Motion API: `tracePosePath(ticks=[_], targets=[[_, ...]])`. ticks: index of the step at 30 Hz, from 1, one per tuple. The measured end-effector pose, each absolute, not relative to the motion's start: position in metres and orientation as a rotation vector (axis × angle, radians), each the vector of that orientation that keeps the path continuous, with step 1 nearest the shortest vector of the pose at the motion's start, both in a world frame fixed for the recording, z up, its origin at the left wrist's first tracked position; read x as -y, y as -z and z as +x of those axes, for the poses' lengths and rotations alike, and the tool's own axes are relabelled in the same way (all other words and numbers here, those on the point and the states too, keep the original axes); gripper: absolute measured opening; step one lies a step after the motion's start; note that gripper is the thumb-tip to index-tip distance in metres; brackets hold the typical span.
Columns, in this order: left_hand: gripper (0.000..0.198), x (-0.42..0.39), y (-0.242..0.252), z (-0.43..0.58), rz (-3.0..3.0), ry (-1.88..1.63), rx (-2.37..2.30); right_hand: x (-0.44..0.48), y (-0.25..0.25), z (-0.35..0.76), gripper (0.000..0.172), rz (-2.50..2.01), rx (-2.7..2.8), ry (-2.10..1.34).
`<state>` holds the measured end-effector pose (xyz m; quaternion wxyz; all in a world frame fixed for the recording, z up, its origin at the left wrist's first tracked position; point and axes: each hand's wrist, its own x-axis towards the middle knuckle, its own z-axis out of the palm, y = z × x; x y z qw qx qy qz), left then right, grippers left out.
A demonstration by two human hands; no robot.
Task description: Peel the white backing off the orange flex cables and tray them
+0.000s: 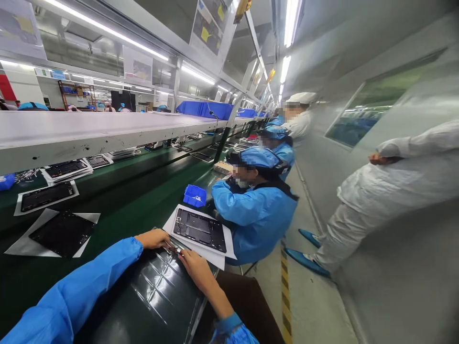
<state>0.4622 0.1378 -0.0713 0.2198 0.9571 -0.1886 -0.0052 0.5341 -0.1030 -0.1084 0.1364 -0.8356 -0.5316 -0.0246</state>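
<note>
My left hand (155, 238) and my right hand (197, 268) meet over the near end of the bench, fingertips pinched around a small, partly metallic part (174, 248). Fingers cover much of it, so its exact kind is unclear. Beneath them, glossy clear plastic sheeting (158, 282) covers the work surface. Just beyond my hands, a black tablet housing (200, 230) with its inside facing up lies on white sheets (228, 239). Neither hand touches that housing.
Left of my arm, more black housings (64, 234) lie on white sheets along the green bench (122, 200). A blue tray (194, 196) stands ahead. A co-worker in blue (261, 205) sits close by; a person in white (387, 177) stands at right. A shelf (107, 131) overhangs the bench.
</note>
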Motion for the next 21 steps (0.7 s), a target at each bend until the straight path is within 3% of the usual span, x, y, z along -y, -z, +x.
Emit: tracePosePath(ticks=[9,11,16,21], targets=[[0.029,-0.150,0.008,0.448,2.564,0.128,0.370,0.094,0.031,0.530,0.022,-2.207,1.520,-0.170],[0.028,-0.167,-0.010,0.420,2.507,0.183,0.307,0.082,0.011,0.520,0.028,-2.106,1.575,-0.280],[0.026,-0.218,-0.034,0.279,2.310,0.355,-0.043,0.007,-0.008,0.459,0.046,-1.744,1.847,-0.713],[0.026,-0.221,-0.027,0.098,2.157,0.289,-0.535,-0.094,0.011,0.347,0.037,-1.416,2.163,-1.113]])
